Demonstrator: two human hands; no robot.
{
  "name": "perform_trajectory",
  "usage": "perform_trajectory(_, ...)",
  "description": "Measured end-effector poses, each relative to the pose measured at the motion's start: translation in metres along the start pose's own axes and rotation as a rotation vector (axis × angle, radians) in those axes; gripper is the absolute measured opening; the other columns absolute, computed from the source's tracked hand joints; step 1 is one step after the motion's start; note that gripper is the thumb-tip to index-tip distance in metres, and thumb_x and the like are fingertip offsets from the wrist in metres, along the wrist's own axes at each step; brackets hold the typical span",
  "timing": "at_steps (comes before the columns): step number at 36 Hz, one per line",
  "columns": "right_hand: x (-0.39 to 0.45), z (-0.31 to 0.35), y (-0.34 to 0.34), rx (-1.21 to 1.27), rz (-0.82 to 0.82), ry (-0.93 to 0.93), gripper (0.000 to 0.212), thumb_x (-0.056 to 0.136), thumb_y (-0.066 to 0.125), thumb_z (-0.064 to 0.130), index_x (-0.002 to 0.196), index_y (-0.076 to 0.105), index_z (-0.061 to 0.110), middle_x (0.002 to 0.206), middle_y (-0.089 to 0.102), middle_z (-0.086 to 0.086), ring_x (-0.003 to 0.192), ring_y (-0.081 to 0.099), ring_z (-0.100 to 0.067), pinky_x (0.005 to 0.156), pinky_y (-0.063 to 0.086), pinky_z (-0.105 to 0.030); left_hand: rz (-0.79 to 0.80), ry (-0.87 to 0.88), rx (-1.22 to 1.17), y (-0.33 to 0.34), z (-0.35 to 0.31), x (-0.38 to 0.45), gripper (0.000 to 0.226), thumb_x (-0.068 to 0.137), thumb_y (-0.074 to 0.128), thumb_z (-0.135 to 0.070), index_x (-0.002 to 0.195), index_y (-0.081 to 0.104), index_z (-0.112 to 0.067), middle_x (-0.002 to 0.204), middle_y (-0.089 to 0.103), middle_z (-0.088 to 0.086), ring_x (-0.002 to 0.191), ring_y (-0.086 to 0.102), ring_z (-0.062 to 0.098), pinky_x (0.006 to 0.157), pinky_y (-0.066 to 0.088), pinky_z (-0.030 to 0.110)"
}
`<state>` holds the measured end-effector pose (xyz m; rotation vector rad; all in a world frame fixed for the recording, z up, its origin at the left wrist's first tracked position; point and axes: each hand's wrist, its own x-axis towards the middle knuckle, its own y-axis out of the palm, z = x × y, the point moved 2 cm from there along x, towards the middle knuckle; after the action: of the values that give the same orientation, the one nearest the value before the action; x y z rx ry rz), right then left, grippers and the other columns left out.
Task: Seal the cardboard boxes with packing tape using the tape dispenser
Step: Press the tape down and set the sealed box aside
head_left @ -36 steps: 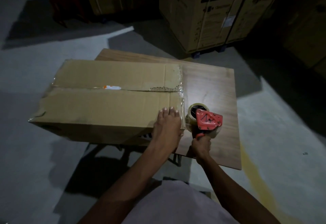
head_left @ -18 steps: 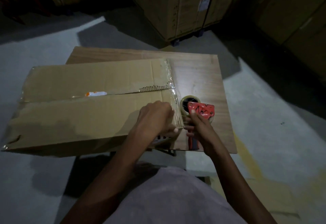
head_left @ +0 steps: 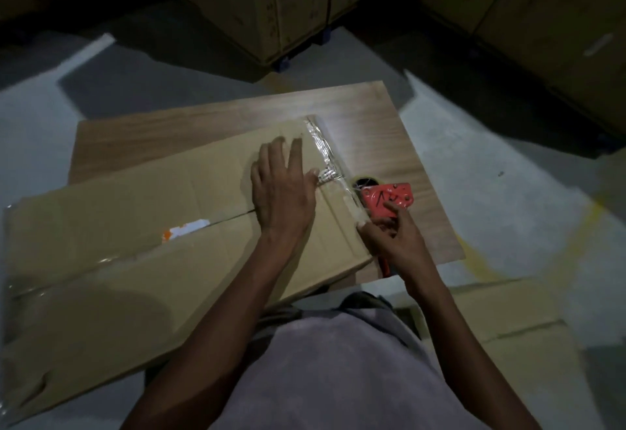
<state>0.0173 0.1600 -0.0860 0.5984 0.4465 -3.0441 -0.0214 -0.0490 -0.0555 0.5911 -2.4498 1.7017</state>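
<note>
Head view: my left hand point(head_left: 283, 189) lies flat, fingers straight, pressing the box point(head_left: 142, 260) top beside the taped right edge. At four o'clock from it, my right hand point(head_left: 394, 238) has curled fingers at the box corner against the red dispenser point(head_left: 389, 204); whether it grips the handle or pinches tape I cannot tell. The dispenser sits on the table point(head_left: 379, 131), touching the box end. I judge the centre seam unsealed, so I would keep the flaps pressed level and pull the tape taut, straight along it.
</note>
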Motion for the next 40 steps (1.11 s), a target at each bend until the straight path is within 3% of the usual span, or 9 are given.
perform_trajectory(3, 0.008, 0.009, 0.006, -0.058, -0.029, -0.049, 0.071, 0.085, 0.087, 0.035, 0.144, 0.049, 0.027, 0.120, 0.067, 0.001, 0.099, 0.066, 0.001, 0.082, 0.053, -0.018, 0.178, -0.066, 0.037, 0.015, 0.005, 0.000, 0.063, 0.106, 0.034, -0.048, 0.161, 0.023, -0.019, 0.167, 0.015, 0.016, 0.155, 0.008, 0.034, 0.124, 0.010, 0.050)
perform_trajectory(6, 0.022, 0.018, 0.013, -0.131, -0.091, -0.087, 0.055, 0.070, 0.084, 0.053, 0.116, 0.054, 0.049, 0.106, 0.064, 0.022, 0.086, 0.060, 0.023, 0.069, 0.046, -0.003, 0.232, -0.032, 0.124, 0.024, 0.008, 0.001, 0.063, 0.107, 0.020, -0.049, 0.163, 0.015, -0.020, 0.169, 0.007, 0.019, 0.157, 0.003, 0.033, 0.126, 0.004, 0.051)
perform_trajectory(7, 0.029, 0.021, 0.014, -0.156, -0.101, -0.098, 0.054, 0.068, 0.082, 0.056, 0.113, 0.053, 0.050, 0.104, 0.062, 0.025, 0.090, 0.060, 0.022, 0.074, 0.047, -0.006, 0.236, -0.030, 0.142, 0.025, 0.009, 0.003, 0.063, 0.107, 0.020, -0.048, 0.163, 0.014, -0.021, 0.169, 0.007, 0.019, 0.157, 0.003, 0.033, 0.126, 0.003, 0.051)
perform_trajectory(9, 0.045, 0.028, 0.017, -0.218, -0.065, -0.111, 0.070, 0.070, 0.080, 0.061, 0.131, 0.051, 0.042, 0.107, 0.062, 0.023, 0.098, 0.064, 0.008, 0.085, 0.052, -0.020, 0.239, -0.046, 0.164, 0.028, 0.008, 0.007, 0.062, 0.107, 0.020, -0.048, 0.163, 0.013, -0.022, 0.169, 0.005, 0.018, 0.157, 0.001, 0.033, 0.126, 0.002, 0.051)
perform_trajectory(12, 0.069, 0.048, 0.020, -0.355, 0.007, -0.143, 0.101, 0.067, 0.072, 0.076, 0.150, 0.037, 0.031, 0.117, 0.065, 0.015, 0.097, 0.062, 0.004, 0.083, 0.053, -0.025, 0.258, -0.063, 0.175, 0.028, 0.005, 0.008, 0.063, 0.107, 0.019, -0.047, 0.164, 0.009, -0.022, 0.170, 0.001, 0.017, 0.157, -0.002, 0.032, 0.126, 0.000, 0.051)
perform_trajectory(15, 0.094, 0.069, 0.029, -0.416, 0.043, -0.203, 0.100, 0.071, 0.073, 0.074, 0.150, 0.032, 0.029, 0.130, 0.061, 0.005, 0.104, 0.067, -0.017, 0.091, 0.058, -0.045, 0.263, -0.069, 0.171, 0.028, 0.004, 0.009, 0.062, 0.107, 0.017, -0.046, 0.163, 0.006, -0.022, 0.170, -0.003, 0.016, 0.157, -0.005, 0.031, 0.126, -0.001, 0.051)
perform_trajectory(18, 0.116, 0.085, 0.041, -0.412, 0.049, -0.227, 0.098, 0.071, 0.075, 0.070, 0.148, 0.033, 0.027, 0.136, 0.059, 0.003, 0.114, 0.065, -0.025, 0.096, 0.055, -0.052, 0.264, -0.074, 0.174, 0.028, 0.005, 0.009, 0.062, 0.106, 0.013, -0.046, 0.163, 0.004, -0.023, 0.170, -0.005, 0.016, 0.157, -0.006, 0.030, 0.126, -0.004, 0.050)
perform_trajectory(33, 0.200, 0.124, 0.098, -0.336, 0.030, -0.212, 0.087, 0.080, 0.073, 0.065, 0.143, 0.035, 0.019, 0.134, 0.062, -0.004, 0.113, 0.063, -0.029, 0.100, 0.050, -0.051, 0.216, -0.097, 0.188, 0.037, 0.007, 0.011, 0.064, 0.103, 0.006, -0.048, 0.163, 0.010, -0.026, 0.170, 0.003, 0.013, 0.158, -0.001, 0.028, 0.127, 0.000, 0.051)
perform_trajectory(40, 0.205, 0.116, 0.107, -0.005, 0.126, -0.038, 0.063, 0.093, 0.071, 0.053, 0.137, 0.041, 0.019, 0.127, 0.062, -0.006, 0.106, 0.063, -0.019, 0.091, 0.056, -0.043, 0.199, -0.096, 0.178, 0.038, 0.009, 0.009, 0.064, 0.102, 0.009, -0.049, 0.162, 0.011, -0.028, 0.170, 0.005, 0.011, 0.158, -0.001, 0.026, 0.127, 0.001, 0.049)
